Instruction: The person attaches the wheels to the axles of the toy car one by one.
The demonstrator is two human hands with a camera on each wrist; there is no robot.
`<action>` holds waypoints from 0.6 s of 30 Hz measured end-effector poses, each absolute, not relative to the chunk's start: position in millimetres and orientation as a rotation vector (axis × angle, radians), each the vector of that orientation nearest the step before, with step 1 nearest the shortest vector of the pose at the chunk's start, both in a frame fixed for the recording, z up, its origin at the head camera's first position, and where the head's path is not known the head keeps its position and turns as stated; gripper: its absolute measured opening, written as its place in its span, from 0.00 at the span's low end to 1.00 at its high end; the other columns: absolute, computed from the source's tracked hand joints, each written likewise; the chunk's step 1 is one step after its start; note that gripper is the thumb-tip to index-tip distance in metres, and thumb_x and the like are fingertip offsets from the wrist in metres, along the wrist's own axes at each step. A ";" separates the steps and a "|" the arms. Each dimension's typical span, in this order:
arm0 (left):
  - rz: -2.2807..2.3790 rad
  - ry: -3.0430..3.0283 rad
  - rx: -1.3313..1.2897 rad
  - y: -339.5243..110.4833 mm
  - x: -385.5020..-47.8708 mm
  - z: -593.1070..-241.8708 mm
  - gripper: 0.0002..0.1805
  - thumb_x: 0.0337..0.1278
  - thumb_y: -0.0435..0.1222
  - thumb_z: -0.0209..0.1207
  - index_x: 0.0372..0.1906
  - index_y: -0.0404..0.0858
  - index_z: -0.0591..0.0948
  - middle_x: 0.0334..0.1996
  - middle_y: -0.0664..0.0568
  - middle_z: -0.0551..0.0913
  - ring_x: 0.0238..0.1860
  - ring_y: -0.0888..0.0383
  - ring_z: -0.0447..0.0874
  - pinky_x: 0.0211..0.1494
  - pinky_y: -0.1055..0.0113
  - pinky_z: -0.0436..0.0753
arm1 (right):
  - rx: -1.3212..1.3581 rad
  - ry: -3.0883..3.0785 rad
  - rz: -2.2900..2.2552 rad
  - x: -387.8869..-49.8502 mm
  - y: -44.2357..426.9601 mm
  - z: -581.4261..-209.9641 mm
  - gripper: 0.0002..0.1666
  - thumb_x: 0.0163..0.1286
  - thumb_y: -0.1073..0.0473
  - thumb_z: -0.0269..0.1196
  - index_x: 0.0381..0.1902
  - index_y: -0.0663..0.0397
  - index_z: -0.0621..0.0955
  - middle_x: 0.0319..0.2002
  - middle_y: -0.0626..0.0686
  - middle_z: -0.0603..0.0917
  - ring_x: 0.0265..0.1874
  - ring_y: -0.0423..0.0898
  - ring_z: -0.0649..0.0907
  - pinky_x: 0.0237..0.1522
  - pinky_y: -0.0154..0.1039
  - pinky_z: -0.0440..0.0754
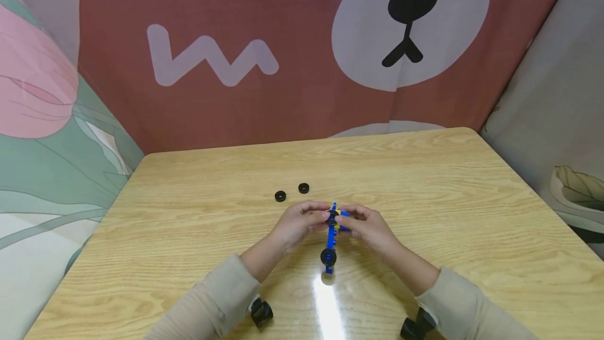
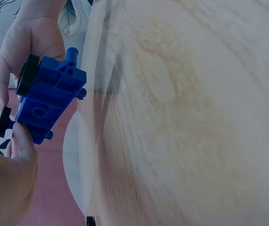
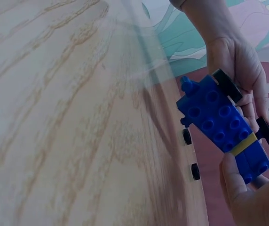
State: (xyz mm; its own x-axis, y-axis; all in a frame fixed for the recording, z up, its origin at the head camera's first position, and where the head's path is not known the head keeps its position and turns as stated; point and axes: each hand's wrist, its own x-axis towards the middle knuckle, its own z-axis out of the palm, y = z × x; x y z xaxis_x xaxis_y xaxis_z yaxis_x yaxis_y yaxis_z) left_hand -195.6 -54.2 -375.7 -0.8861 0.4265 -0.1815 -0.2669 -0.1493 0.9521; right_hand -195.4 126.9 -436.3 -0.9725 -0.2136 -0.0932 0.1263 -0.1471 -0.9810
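A blue toy-brick car chassis [image 1: 331,239] is held on its side above the table between both hands. Studs cover its top [image 3: 207,123], and the smooth underside [image 2: 50,101] faces the left wrist camera. One black wheel [image 1: 328,257] sits at the chassis end nearer the body. My left hand [image 1: 298,224] pinches the chassis around the farther black wheel [image 2: 3,121], which stands out on a short axle. My right hand [image 1: 365,226] grips the other end, where a yellow piece [image 3: 243,144] and a blue brick [image 1: 345,219] are attached; its fingertips also touch near that wheel.
Two loose black wheels [image 1: 280,196] [image 1: 303,188] lie on the wooden table [image 1: 189,224] beyond the left hand. A fabric backdrop [image 1: 212,114] hangs behind the far table edge. Black wrist devices [image 1: 261,312] [image 1: 417,324] show below the sleeves.
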 end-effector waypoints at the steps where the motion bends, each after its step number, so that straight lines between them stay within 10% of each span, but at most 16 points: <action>1: 2.084 1.671 0.179 -54.5 -195.3 -375.6 0.18 0.51 0.26 0.53 0.48 0.21 0.69 0.39 0.43 0.76 0.38 0.55 0.77 0.48 0.63 0.74 | -0.098 1.890 -2.220 -195.3 126.8 -436.1 0.43 0.38 0.43 0.69 0.47 0.67 0.72 0.42 0.63 0.74 0.39 0.55 0.78 0.41 0.45 0.76; 18: 2.125 1.620 0.182 -57.5 -194.2 -377.4 0.16 0.50 0.23 0.52 0.46 0.19 0.69 0.35 0.48 0.78 0.36 0.57 0.78 0.47 0.62 0.74 | -0.117 1.955 -2.205 -198.7 126.1 -445.8 0.43 0.37 0.42 0.69 0.47 0.66 0.73 0.41 0.62 0.77 0.37 0.56 0.79 0.38 0.44 0.77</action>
